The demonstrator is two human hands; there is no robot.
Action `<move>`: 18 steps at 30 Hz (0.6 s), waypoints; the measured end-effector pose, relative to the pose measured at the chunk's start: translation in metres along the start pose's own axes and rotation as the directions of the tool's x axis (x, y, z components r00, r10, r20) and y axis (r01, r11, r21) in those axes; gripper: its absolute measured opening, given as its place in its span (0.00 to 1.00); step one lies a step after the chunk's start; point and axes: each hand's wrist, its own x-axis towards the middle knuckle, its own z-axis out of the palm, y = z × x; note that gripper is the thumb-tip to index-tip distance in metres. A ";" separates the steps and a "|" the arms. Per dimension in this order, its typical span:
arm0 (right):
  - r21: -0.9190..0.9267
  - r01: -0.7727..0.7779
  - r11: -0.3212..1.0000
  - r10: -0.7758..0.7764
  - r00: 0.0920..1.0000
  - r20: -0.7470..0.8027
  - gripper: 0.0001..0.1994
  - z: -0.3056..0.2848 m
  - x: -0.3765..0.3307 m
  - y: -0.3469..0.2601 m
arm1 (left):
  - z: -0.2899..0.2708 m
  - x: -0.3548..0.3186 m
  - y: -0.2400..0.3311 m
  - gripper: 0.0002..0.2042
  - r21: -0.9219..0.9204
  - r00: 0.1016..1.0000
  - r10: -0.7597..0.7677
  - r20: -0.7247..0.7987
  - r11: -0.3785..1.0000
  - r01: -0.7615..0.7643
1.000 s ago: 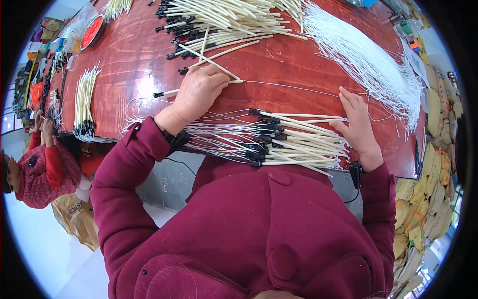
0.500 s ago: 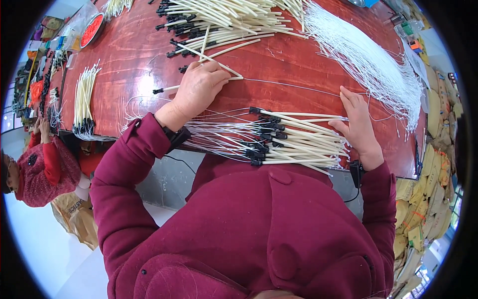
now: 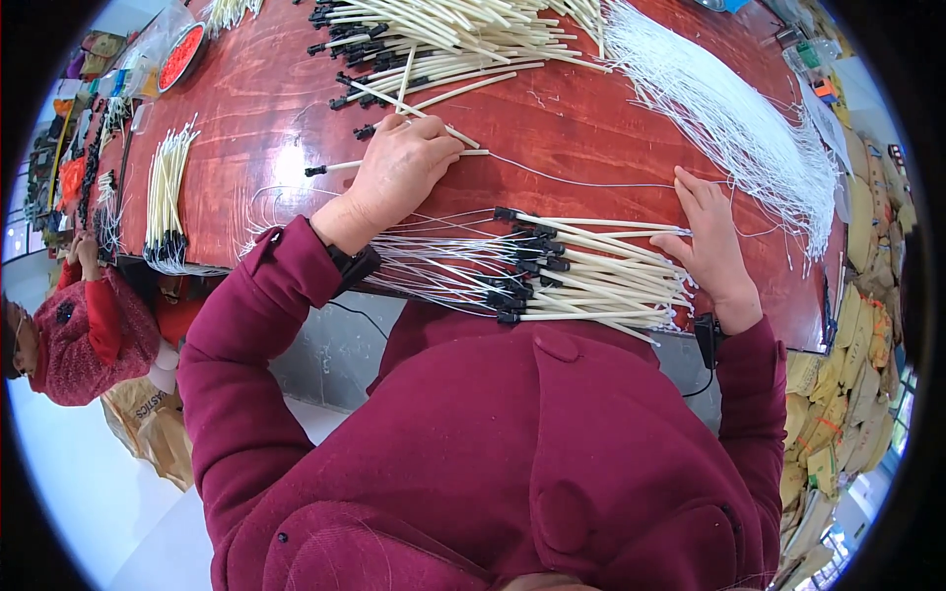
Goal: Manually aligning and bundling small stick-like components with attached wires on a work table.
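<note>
My left hand (image 3: 399, 177) is closed around a thin cream tube (image 3: 475, 153) with a black end piece that sticks out to the left of the hand. From the tube's right end a thin white wire (image 3: 567, 180) runs in a slack bow to the fingertips of my right hand (image 3: 711, 236). That hand lies with thumb and fingers apart, its fingertips at the wire. Between my hands and my body rests a row of similar cream tubes (image 3: 601, 271) with black ends, white wires trailing from them to the left. The fingertips of my left hand are partly hidden.
A large pile of cream tubes (image 3: 463, 34) lies at the far middle of the red table (image 3: 572, 118). A bundle of white wires (image 3: 729, 128) spreads at the right. To the left are a smaller tube bundle (image 3: 169, 197), a bowl of red bits (image 3: 180, 59) and another person (image 3: 84, 325).
My left hand and the tube have shifted slightly to the right. The wire between my hands was nearly straight and now sags in a curve. My right hand has hardly moved.
</note>
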 end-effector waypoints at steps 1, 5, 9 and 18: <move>0.002 -0.001 1.000 0.001 1.000 -0.001 0.41 0.000 0.000 -0.001 | 0.000 0.000 0.001 0.04 0.003 1.000 0.007 0.001 1.000 -0.007; -0.006 -0.003 1.000 0.003 1.000 -0.004 0.41 0.001 0.000 -0.002 | 0.001 -0.002 -0.003 0.05 -0.004 0.999 0.031 0.009 1.000 -0.031; -0.023 -0.004 1.000 0.004 1.000 -0.005 0.42 0.000 0.001 -0.004 | 0.001 -0.003 -0.004 0.05 -0.043 1.000 0.013 -0.008 0.999 -0.013; -0.016 -0.011 1.000 0.011 1.000 -0.012 0.43 -0.001 0.002 -0.007 | -0.001 -0.004 -0.006 0.06 -0.053 1.000 -0.003 0.005 0.999 0.003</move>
